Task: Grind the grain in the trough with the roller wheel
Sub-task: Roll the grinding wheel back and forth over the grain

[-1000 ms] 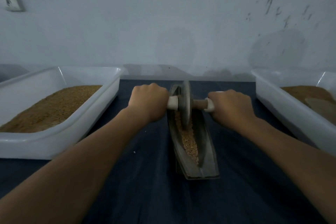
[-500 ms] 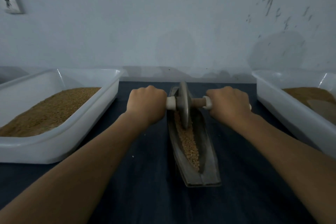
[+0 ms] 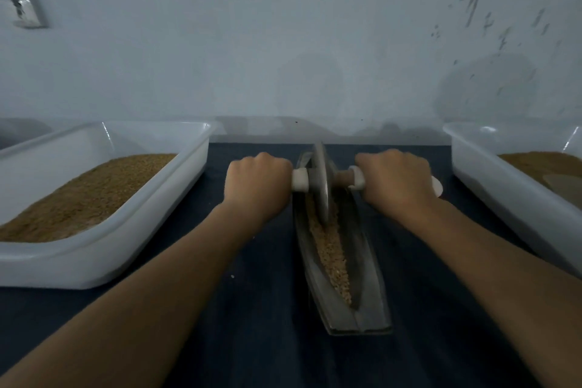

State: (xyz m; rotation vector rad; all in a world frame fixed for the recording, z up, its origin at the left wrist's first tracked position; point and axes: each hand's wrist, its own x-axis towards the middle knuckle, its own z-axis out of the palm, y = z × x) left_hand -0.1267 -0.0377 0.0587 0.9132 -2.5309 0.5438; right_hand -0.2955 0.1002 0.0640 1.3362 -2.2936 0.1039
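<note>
Head view: I see the roller wheel upright on the grain at the trough's far end, between left hand and right hand, each fist gripping its axle handle.

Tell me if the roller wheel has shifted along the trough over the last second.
Yes, slightly: the roller wheel has rolled away from the person, toward the far end of the trough; more grain lies exposed on its near side.

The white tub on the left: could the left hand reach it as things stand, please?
Probably yes: only dark cloth lies between the tub and the left hand, though it must first release the roller handle.
</note>
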